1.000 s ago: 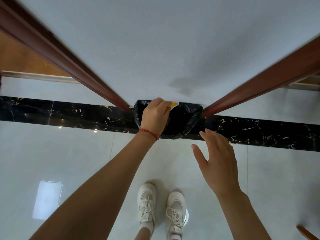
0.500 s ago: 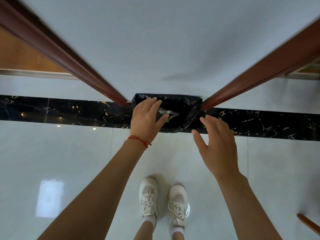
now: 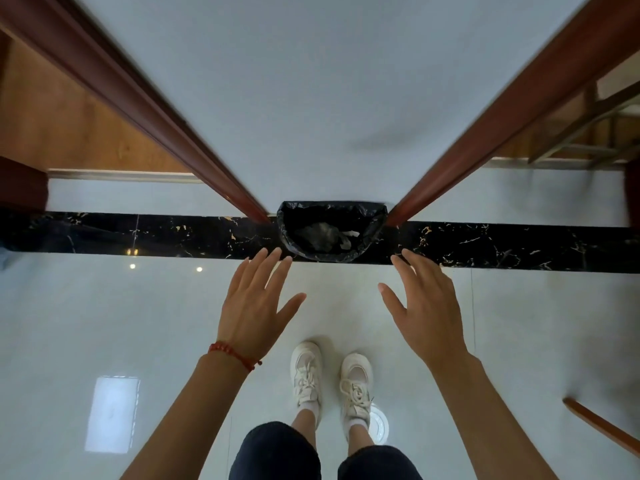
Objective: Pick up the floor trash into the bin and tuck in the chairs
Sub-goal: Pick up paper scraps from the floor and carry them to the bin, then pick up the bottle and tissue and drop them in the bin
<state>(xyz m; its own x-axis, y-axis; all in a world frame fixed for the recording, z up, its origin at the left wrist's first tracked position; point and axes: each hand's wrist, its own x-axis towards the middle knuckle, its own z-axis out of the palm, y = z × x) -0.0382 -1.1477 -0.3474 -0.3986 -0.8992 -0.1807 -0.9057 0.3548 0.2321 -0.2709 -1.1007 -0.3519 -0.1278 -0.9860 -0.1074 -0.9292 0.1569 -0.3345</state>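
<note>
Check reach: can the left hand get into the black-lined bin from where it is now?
Probably yes. The left hand is open and empty, fingertips just short of the bin rim, whose mouth is uncovered. The right hand sits off to the other side, clear of the path.

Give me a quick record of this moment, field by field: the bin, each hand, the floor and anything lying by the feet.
bin: black-lined bin against the wall, crumpled trash inside
left hand: left hand open, fingers spread, empty, just short of the bin
right hand: right hand open, empty, beside the bin
floor: pale glossy tiles with a black marble strip
by the feet: round white object beside the right shoe, partly hidden
</note>
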